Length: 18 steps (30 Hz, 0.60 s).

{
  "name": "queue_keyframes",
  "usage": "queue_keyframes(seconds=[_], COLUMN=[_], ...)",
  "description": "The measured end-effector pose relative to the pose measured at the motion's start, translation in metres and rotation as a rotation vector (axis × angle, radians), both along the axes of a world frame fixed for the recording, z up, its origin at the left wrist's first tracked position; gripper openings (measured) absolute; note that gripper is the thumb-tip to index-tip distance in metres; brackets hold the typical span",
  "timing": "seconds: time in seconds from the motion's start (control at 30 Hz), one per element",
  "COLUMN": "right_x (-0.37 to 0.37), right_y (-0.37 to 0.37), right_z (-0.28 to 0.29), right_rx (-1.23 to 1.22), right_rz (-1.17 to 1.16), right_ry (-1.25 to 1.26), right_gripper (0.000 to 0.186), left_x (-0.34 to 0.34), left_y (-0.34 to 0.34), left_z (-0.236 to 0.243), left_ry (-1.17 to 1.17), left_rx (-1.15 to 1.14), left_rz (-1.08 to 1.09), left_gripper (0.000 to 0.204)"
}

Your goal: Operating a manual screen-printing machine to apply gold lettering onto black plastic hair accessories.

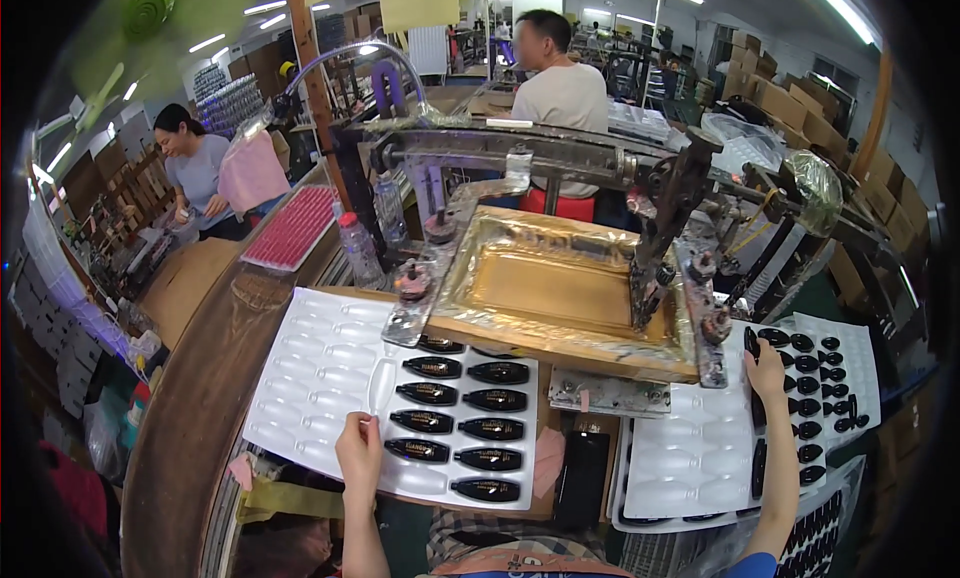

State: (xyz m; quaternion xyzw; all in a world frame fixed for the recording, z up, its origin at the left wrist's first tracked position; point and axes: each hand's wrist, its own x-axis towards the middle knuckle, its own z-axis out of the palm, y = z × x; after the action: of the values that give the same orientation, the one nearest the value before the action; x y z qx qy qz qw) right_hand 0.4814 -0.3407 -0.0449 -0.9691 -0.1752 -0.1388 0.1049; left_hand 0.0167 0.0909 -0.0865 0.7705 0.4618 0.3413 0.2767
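Observation:
My left hand [359, 448] is over the white moulded tray [318, 350], its thumb and fingers pinched together beside an empty pointed-oval recess. Whether anything is between those fingertips is hard to make out. Just right of it, glossy black pointed-oval pieces [419, 421] with gold print lie in two columns of the tray. My right hand [767, 370] reaches out to the right and grips a black piece [752, 342] at the edge of a second white tray [690, 453]. Several more black pieces [807, 407] lie in rows just beyond that hand.
A screen-printing frame [565, 353] with a gold-smeared mesh stands tilted between the trays, under a metal arm [480, 158]. A dark flat block [583, 473] and pink cloth [548, 460] lie below it. Bottles [358, 248] and a red-filled tray [292, 228] are left. Two people work farther off.

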Motion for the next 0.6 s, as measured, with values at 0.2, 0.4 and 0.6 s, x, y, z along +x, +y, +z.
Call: queue_keyframes(seconds=[0.2,0.4,0.6], right_x=[0.0,-0.043,-0.105], right_y=[-0.005,0.014,0.028], right_z=[-0.003,0.029,0.046], right_rx=[0.044,0.391,0.612], right_rz=[-0.049,0.201,0.333], right_ry=[-0.092,-0.188,0.224], right_gripper=[0.047,0.041,0.033], left_x=[0.066,0.163,0.224], left_y=[-0.025,-0.045,-0.054], left_z=[0.034,0.078,0.069], left_ry=[-0.278,-0.257,-0.259], left_rx=[0.047,0.206,0.209], left_rz=[-0.363,-0.858,-1.02], left_gripper=[0.009,0.02,0.023])
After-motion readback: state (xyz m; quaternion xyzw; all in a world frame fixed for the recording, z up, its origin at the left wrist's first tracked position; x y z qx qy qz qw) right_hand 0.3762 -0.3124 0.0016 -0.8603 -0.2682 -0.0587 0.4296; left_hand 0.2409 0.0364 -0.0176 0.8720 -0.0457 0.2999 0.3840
